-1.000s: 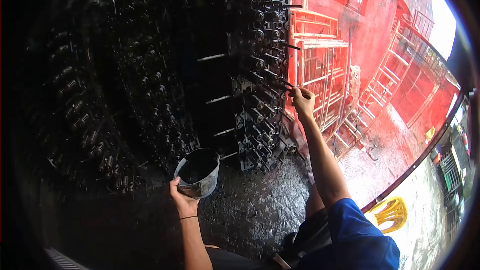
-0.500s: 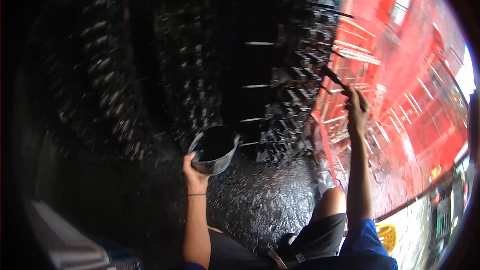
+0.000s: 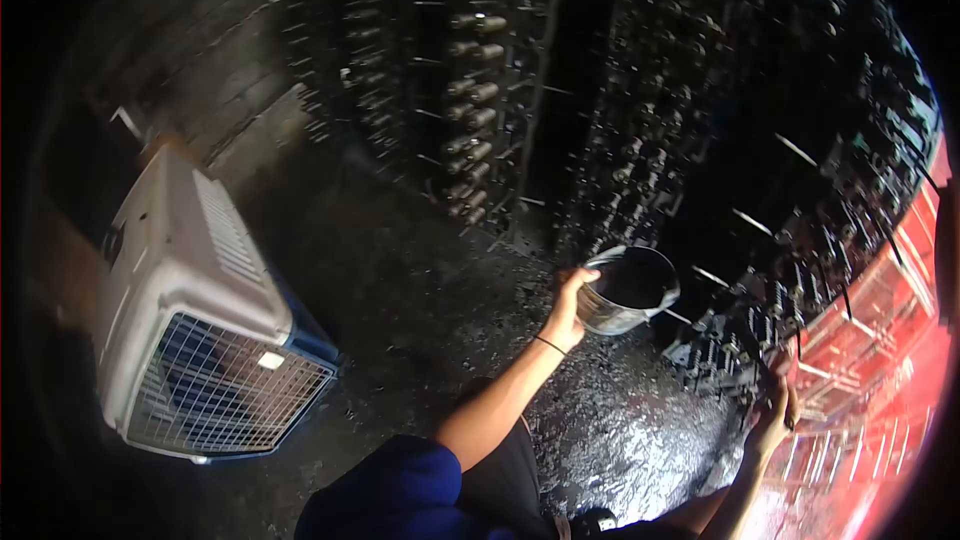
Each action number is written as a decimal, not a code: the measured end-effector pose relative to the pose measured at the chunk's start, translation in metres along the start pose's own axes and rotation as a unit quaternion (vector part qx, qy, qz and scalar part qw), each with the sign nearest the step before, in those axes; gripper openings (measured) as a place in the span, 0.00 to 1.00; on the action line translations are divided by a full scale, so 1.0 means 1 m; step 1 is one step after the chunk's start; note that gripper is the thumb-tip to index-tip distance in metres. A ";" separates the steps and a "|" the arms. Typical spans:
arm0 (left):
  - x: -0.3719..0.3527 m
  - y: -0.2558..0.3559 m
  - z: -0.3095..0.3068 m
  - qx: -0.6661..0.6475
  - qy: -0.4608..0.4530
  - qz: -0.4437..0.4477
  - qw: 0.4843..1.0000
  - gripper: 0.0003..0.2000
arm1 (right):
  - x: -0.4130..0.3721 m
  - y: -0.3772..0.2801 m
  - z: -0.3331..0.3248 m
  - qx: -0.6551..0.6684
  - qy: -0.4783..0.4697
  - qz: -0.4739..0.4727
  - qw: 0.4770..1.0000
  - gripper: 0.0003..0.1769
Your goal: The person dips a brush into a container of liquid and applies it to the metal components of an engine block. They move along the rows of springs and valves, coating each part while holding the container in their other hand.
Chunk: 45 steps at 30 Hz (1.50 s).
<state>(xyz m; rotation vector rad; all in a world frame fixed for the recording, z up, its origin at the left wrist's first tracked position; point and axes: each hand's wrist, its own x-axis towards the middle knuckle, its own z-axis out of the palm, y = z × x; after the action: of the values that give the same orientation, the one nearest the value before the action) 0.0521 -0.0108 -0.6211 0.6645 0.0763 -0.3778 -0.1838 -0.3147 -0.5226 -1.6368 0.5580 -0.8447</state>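
Observation:
My left hand (image 3: 572, 302) grips the rim of a small metal bucket (image 3: 630, 290) holding black liquid, raised in front of stacked black oily engine blocks (image 3: 700, 140). My right hand (image 3: 776, 410) is shut on a thin dark brush (image 3: 795, 355) whose tip points up at the lower right stack of blocks. The brush is blurred and partly hidden by my fingers. A thin band sits on my left wrist.
A white and blue pet carrier (image 3: 190, 310) with a wire door stands on the wet black floor (image 3: 420, 310) at left. More dark engine parts (image 3: 470, 90) are stacked at the back. Red metal racks (image 3: 880, 380) stand at the right edge.
The view has swung left, bringing the pet carrier into sight. My left hand still holds the bucket. My right hand with the brush has dropped lower on the stack.

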 end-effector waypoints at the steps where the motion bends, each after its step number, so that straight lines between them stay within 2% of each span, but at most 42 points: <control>1: -0.001 0.001 0.001 0.013 0.016 0.008 1.000 0.25 | -0.002 0.006 -0.001 -0.022 -0.004 -0.002 1.000 0.19; 2: -0.001 0.003 0.001 0.008 -0.006 0.003 1.000 0.25 | -0.005 0.015 0.002 0.019 0.057 0.062 0.996 0.20; 3: -0.001 0.003 0.001 0.005 -0.028 -0.004 1.000 0.26 | 0.000 0.037 -0.007 0.031 0.031 0.020 0.999 0.21; 5: 0.001 0.001 0.002 0.020 -0.017 0.006 1.000 0.27 | 0.006 0.078 -0.025 0.022 0.052 0.034 0.998 0.22; 6: -0.003 0.003 0.008 -0.015 0.006 0.012 1.000 0.17 | 0.020 0.127 -0.044 0.025 0.055 0.038 0.997 0.22; 7: -0.006 0.003 0.013 -0.047 0.029 0.017 0.998 0.09 | 0.039 0.192 -0.067 0.018 0.062 0.004 0.998 0.22; 8: -0.002 -0.003 0.006 -0.044 0.037 0.005 0.998 0.10 | 0.041 0.229 -0.082 0.010 0.073 -0.029 0.997 0.21; 11: -0.034 0.010 0.039 -0.028 0.059 -0.015 0.998 0.14 | -0.012 0.060 -0.038 -0.074 0.017 0.066 0.995 0.19; 12: -0.040 0.012 0.045 -0.031 0.058 -0.009 0.998 0.15 | -0.020 0.048 -0.031 -0.124 0.028 0.053 0.990 0.18; 13: -0.047 0.016 0.049 -0.015 0.035 -0.040 0.998 0.14 | -0.028 0.042 -0.037 -0.178 0.046 0.048 0.982 0.17; 14: -0.051 0.006 0.043 0.056 -0.017 0.053 0.997 0.15 | -0.028 0.058 -0.046 -0.206 0.031 0.043 0.977 0.16; 15: -0.052 0.014 0.057 -0.061 0.000 -0.077 0.995 0.16 | -0.039 0.015 -0.033 -0.264 0.048 0.040 0.962 0.16; 16: -0.058 0.015 0.070 -0.018 -0.013 -0.078 0.997 0.19 | -0.033 0.022 -0.032 -0.261 0.040 0.034 0.964 0.16; 17: -0.038 0.006 0.032 -0.003 -0.095 -0.126 0.988 0.22 | -0.032 0.007 -0.030 -0.184 0.024 0.034 0.982 0.11; 18: -0.046 0.000 0.055 -0.001 0.015 -0.107 0.994 0.24 | -0.029 0.038 -0.031 -0.123 0.040 0.028 0.991 0.11; 19: -0.054 0.002 0.065 0.056 0.000 -0.097 0.994 0.26 | -0.030 0.040 -0.028 -0.125 0.043 -0.001 0.991 0.16; 20: -0.054 0.001 0.057 0.088 -0.024 -0.104 0.990 0.30 | -0.020 0.069 -0.037 -0.170 -0.015 -0.011 0.985 0.17; 21: -0.053 0.003 0.054 0.091 -0.031 -0.101 0.990 0.37 | -0.027 0.056 -0.030 -0.138 -0.001 0.015 0.990 0.18; 23: -0.065 -0.003 0.076 0.101 0.016 -0.052 0.993 0.39 | -0.032 0.056 -0.020 -0.191 0.030 0.045 0.980 0.18; 26: -0.062 -0.003 0.084 0.076 0.019 -0.056 0.995 0.37 | -0.030 0.061 -0.018 -0.238 0.010 0.028 0.971 0.18; 27: -0.065 -0.002 0.082 0.097 0.023 -0.078 0.992 0.34 | -0.034 0.060 -0.028 -0.228 -0.017 0.021 0.973 0.18; 28: -0.066 -0.006 0.082 0.089 0.037 -0.078 0.992 0.29 | -0.038 0.067 -0.033 -0.238 0.008 0.020 0.971 0.18; 29: -0.063 -0.007 0.072 0.067 0.066 -0.080 0.992 0.23 | -0.038 0.057 -0.038 -0.282 -0.004 0.044 0.958 0.17; 30: -0.073 0.001 0.080 0.086 0.104 -0.078 0.988 0.16 | -0.037 0.051 -0.040 -0.272 -0.017 0.034 0.962 0.15; 31: -0.060 -0.001 0.066 -0.026 0.060 -0.101 0.993 0.13 | -0.040 0.075 -0.042 -0.216 0.026 -0.017 0.976 0.14; 32: -0.055 -0.006 0.058 0.056 0.018 -0.023 0.998 0.14 | -0.031 0.116 -0.049 -0.173 0.032 -0.019 0.984 0.15; 33: -0.058 -0.007 0.073 0.006 0.038 -0.010 0.999 0.21 | -0.027 0.132 -0.050 -0.151 0.032 -0.006 0.988 0.16; 35: -0.049 -0.009 0.057 0.007 -0.030 -0.011 0.999 0.31 | -0.027 0.104 -0.043 -0.177 -0.004 0.010 0.984 0.17; 37: -0.049 -0.007 0.054 0.023 -0.039 -0.022 0.999 0.35 | -0.035 0.086 -0.032 -0.160 0.008 0.034 0.987 0.17; 39: -0.050 -0.006 0.056 0.011 -0.046 -0.033 0.998 0.33 | -0.030 0.078 -0.030 -0.177 -0.066 0.020 0.982 0.15; 42: -0.048 -0.003 0.056 -0.003 -0.046 -0.050 0.998 0.30 | -0.033 0.077 -0.025 -0.184 -0.053 0.038 0.981 0.14; 44: -0.044 -0.001 0.053 0.002 -0.044 -0.060 0.997 0.29 | -0.034 0.080 -0.025 -0.208 -0.035 0.009 0.977 0.13; 45: -0.050 0.003 0.062 0.034 0.000 -0.035 0.999 0.28 | -0.033 0.079 -0.023 -0.211 -0.031 0.013 0.977 0.13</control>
<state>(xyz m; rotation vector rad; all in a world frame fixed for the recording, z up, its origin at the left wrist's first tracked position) 0.0041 -0.0308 -0.5611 0.7296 0.0870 -0.4504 -0.2156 -0.3232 -0.6051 -2.0276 0.7495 -0.6827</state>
